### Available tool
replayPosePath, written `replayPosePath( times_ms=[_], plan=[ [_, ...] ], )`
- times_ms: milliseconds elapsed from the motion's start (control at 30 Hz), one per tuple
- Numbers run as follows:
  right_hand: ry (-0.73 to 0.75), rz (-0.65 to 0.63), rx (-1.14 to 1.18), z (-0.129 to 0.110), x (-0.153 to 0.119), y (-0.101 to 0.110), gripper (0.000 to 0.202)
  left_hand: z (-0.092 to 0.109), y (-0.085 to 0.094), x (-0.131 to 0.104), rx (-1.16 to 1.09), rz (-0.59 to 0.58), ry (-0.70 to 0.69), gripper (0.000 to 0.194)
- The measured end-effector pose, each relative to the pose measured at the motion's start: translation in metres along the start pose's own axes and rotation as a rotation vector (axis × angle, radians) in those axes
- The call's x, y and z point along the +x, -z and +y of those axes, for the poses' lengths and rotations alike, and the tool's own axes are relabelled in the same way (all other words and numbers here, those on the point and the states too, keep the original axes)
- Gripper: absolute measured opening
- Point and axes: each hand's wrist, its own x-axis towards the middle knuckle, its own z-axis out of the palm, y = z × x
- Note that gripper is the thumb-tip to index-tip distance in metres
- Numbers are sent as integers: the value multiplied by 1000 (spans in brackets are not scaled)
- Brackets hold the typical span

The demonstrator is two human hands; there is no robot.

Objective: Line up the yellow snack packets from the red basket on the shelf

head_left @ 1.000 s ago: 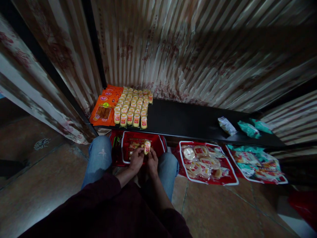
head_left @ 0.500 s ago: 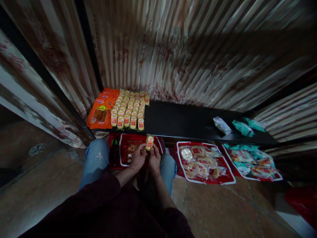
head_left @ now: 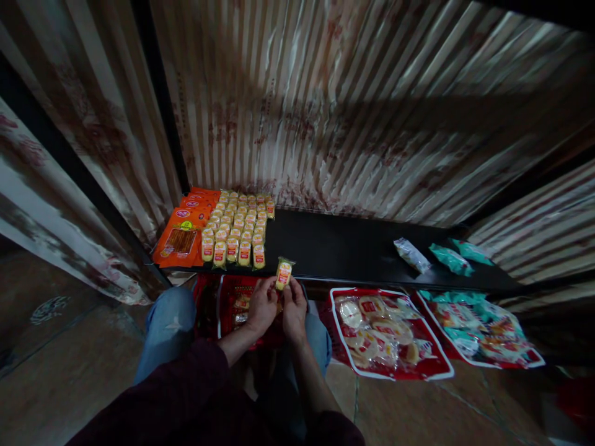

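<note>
Just below the front edge of a black shelf [head_left: 353, 248], both hands hold up one small snack pack [head_left: 283, 274]. Pack is yellow w/ a red label and clear crimped ends. Its long axis runs roughly vertical, top end tipped slightly to the right, label side facing the camera. Top end overlaps the shelf's front lip; bottom end sits between the fingertips.

Left hand [head_left: 261, 306] and right hand [head_left: 294, 310] are side by side, nearly touching, fingers curled and pinched shut on the pack's lower end. Exactly which fingers press it can't be told; lighting is dim.

Under the hands, a red basket [head_left: 223, 310] sits on the floor between the person's knees, in blue jeans, w/ a few more packs inside.

On the shelf's left end: a tight block of matching yellow packs [head_left: 238, 228] in rows, front row at the shelf lip, just left of the held pack. Left of that block, touching it, a stack of orange packets [head_left: 181, 238] against the corner.

Right of the yellow block the shelf surface is bare black for a long stretch, up to a white wrapper [head_left: 409, 254] and two teal wrappers [head_left: 449, 259] near the right end. Striped wall panels close in behind and on the left.

On the floor, right of the knees: a red-edged bag of round cakes [head_left: 385, 331], then a teal and red bag [head_left: 483, 328].
</note>
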Motion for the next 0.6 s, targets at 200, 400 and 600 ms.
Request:
replayPosePath(
  times_ms=[200, 400, 600],
  plan=[
    [61, -36, 10, -6, 30, -8, 47, 3, -10, 24, -10, 29, 5, 42],
    [55, -4, 28, 4, 65, -17, 50, 5, -18, 48, -75, 13, -4, 44],
    [88, -6, 17, 12, 106, -31, 46, -2, -34, 73, -126, 40, -17, 49]
  ],
)
